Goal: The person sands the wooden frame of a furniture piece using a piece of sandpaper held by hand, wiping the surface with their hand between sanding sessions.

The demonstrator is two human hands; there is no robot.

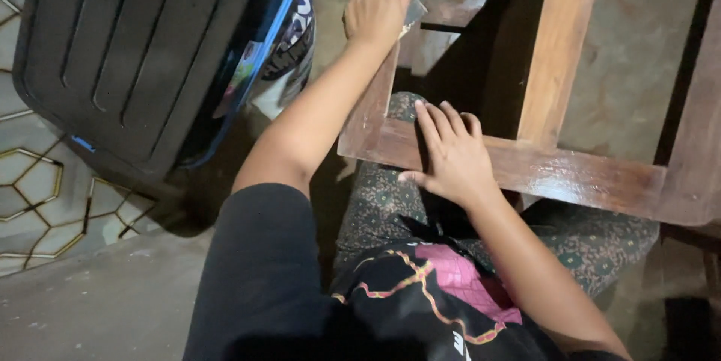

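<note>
Both arms reach forward, hands apart.
The left hand (378, 4) stretches far out on a nearly straight arm, fingers curled closed in a grip, knuckles up. The right hand (451, 157) lies nearer the body, palm down, fingers spread flat, elbow bent.

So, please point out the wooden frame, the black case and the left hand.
Wooden frame (571, 173): head view, bare front rail.
Black case (128, 45): head view, ribbed top.
Left hand (375, 4): head view, back of the hand.
</note>
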